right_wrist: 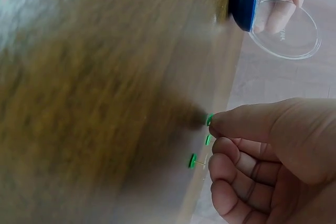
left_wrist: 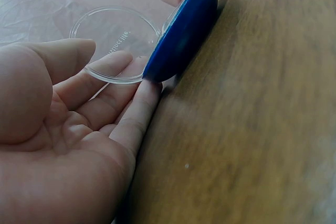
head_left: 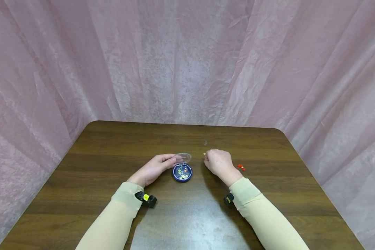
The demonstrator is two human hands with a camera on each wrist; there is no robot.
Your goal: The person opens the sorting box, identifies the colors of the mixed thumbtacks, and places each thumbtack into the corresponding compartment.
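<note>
A round blue case [head_left: 182,173] lies on the table with its clear lid [head_left: 183,158] raised. Small yellowish-green pieces and an orange one sit in its divided compartments. My left hand [head_left: 157,167] holds the lid's edge, thumb on one side, fingers behind it, with one fingertip against the blue base [left_wrist: 184,35]. To the right, my right hand [head_left: 220,162] is low over the table, fingers curled. Its thumb tip is on a green thumbtack [right_wrist: 209,119], partly covering it. Another green thumbtack [right_wrist: 193,161] lies close by, its pin showing.
Several red pieces [head_left: 241,167] lie on the brown wooden table [head_left: 137,139] right of my right hand. A pink curtain [head_left: 175,69] hangs behind the table's far edge. Each wrist wears a small black camera [head_left: 146,198].
</note>
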